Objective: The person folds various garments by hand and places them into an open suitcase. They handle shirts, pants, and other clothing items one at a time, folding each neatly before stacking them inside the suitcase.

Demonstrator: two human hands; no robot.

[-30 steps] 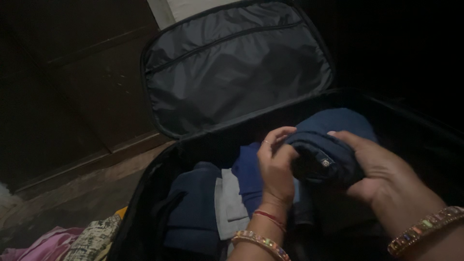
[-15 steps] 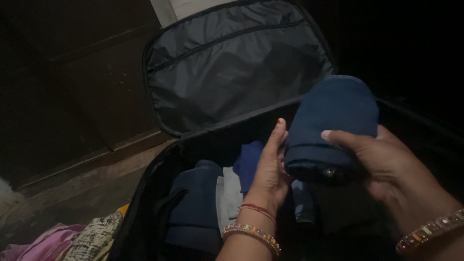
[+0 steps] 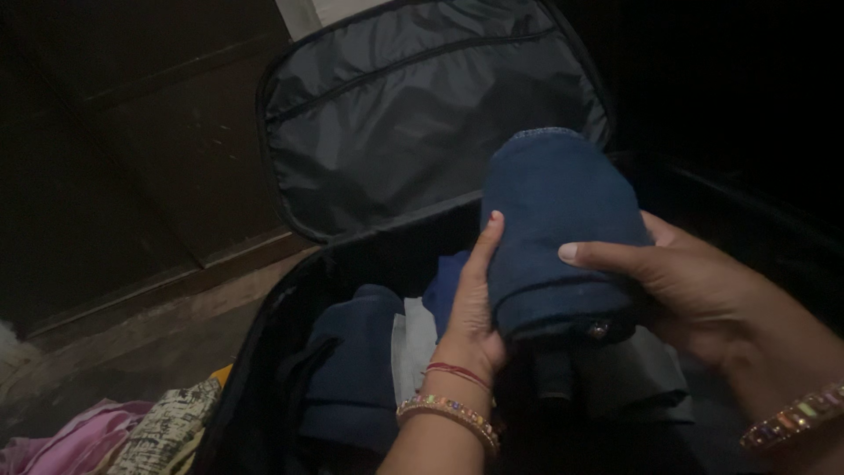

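Both my hands hold a rolled dark blue garment (image 3: 554,211), maybe jeans with a metal button at its lower end, upright above an open black suitcase (image 3: 264,352). My left hand (image 3: 475,299) presses flat against the roll's left side. My right hand (image 3: 677,281) wraps around it from the right, thumb across the front. Each wrist wears a beaded bracelet. Inside the suitcase lie folded clothes: a navy piece (image 3: 356,369), a grey piece (image 3: 411,343), and a brighter blue one (image 3: 444,290).
The suitcase lid (image 3: 422,105), lined in grey with a zip pocket, stands open at the back. A dark wooden door (image 3: 141,149) is on the left. Pink cloth (image 3: 70,440) and a patterned fabric (image 3: 167,427) lie on the floor at the lower left.
The blue roll has been turned from lying low in the suitcase to standing upright and lifted. My left hand went from curled on it to flat against its side.
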